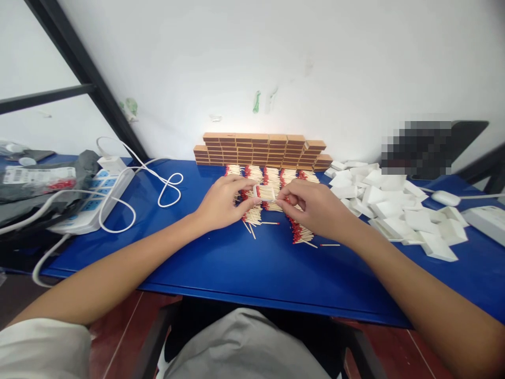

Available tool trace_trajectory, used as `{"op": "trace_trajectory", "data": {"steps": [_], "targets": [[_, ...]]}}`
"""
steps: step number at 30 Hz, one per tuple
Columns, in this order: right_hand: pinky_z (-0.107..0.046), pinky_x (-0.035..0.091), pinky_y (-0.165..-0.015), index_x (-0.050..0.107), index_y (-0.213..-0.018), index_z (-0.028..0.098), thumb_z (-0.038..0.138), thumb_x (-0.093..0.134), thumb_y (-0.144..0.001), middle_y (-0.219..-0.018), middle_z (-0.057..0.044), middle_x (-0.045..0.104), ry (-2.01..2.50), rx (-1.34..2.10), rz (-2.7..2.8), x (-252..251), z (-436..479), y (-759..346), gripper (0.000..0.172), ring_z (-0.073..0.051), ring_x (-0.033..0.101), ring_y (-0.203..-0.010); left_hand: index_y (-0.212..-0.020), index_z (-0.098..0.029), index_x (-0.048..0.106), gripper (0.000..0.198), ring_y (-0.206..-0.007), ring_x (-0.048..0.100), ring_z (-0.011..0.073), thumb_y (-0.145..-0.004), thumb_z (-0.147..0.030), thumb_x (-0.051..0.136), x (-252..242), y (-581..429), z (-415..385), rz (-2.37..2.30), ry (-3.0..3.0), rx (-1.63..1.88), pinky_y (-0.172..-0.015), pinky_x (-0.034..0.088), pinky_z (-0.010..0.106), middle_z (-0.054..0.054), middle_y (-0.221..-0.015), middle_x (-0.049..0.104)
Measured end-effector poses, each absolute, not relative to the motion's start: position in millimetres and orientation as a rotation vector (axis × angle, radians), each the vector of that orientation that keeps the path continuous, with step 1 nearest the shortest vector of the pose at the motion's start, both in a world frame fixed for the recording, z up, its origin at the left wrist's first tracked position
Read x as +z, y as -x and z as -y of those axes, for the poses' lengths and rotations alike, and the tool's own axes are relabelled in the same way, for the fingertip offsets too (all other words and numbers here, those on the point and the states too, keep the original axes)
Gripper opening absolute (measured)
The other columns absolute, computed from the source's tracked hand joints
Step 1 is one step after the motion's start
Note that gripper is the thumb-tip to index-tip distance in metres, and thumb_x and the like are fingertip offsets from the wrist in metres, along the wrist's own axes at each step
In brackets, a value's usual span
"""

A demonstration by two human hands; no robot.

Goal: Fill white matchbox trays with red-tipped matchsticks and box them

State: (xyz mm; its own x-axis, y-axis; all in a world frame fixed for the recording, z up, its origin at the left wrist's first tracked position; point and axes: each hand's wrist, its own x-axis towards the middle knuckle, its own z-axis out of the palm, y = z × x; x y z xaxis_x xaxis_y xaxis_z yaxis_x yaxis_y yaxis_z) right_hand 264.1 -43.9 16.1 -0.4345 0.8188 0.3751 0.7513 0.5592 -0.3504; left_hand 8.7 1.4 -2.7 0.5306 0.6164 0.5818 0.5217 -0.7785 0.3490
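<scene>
A small white matchbox tray [265,199] is held over the rows of matches, with red-tipped matches lying inside it. My left hand [224,202] grips its left end between thumb and fingers. At the tray's right end, my right hand [311,206] is closed in a pinch, its fingertips against the edge. Beneath and behind both hands, red-headed matches [252,215] lie in several columns on the blue table [236,268]. A few loose matches [330,245] lie nearer to me. The hands hide part of the piles.
Closed brown matchboxes [252,152] are stacked along the wall. A heap of empty white trays [398,205] lies to the right, near a dark tablet-like panel [453,150]. On the left are a power strip [98,200], white cables [169,184] and a grey plastic package [39,176].
</scene>
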Motion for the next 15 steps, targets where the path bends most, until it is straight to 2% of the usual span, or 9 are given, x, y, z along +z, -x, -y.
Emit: {"op": "trace_trajectory", "data": {"steps": [7,15], "targets": [[-0.03,0.041,-0.067,0.069,-0.09,0.02,0.027,0.064,-0.095,-0.095,-0.007,0.065,1.385,0.162,2.443,0.3,38.2,-268.3,0.01,-0.018,0.06,-0.076,-0.123,-0.018,0.074,0.037,-0.11,0.072,0.0268,-0.095,-0.042,0.073,-5.2,-7.0,-5.6,-0.999,-2.638,1.101,-0.101,0.057,0.045,0.01,-0.116,0.078],[-0.029,0.043,-0.069,0.067,-0.089,0.02,0.02,0.06,-0.095,-0.093,-0.006,0.063,1.396,0.24,2.49,-1.8,35.0,-267.7,0.009,-0.018,0.058,-0.078,-0.125,-0.02,0.073,0.037,-0.108,0.072,0.026,-0.095,-0.041,0.073,-4.6,-8.2,-3.6,-0.978,-2.655,1.072,-0.099,0.057,0.044,0.009,-0.114,0.078]]}}
